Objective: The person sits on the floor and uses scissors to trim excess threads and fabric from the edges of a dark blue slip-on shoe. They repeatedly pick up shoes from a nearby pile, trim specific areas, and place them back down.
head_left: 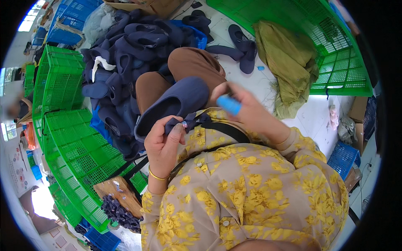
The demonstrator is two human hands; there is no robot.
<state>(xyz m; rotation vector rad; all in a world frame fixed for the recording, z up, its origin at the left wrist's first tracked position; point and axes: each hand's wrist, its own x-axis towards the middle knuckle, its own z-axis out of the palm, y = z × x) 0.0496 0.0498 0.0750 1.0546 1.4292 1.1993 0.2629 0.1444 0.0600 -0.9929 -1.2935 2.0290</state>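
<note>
My left hand [163, 144] pinches a small dark blue fabric bow [193, 122] with a shiny piece at its middle, held close to my front. Just beyond it, a navy slipper [178, 102] rests across my lap against my brown trousers, its opening facing up. To the right of the slipper is my right hand [247, 106], raised and smeared by motion. A bright blue band or piece [229, 105] shows at its fingers; whether it is wrapped around a finger or held is unclear. The right fingers are too blurred to read.
A large heap of navy slippers [125, 50] lies beyond my knees, with several more slippers [248, 56] on the floor. Green plastic crates [69, 129] stand left and right. An olive cloth sack [287, 62] lies at right. Several dark bows [119, 213] sit beside a wooden board [118, 194].
</note>
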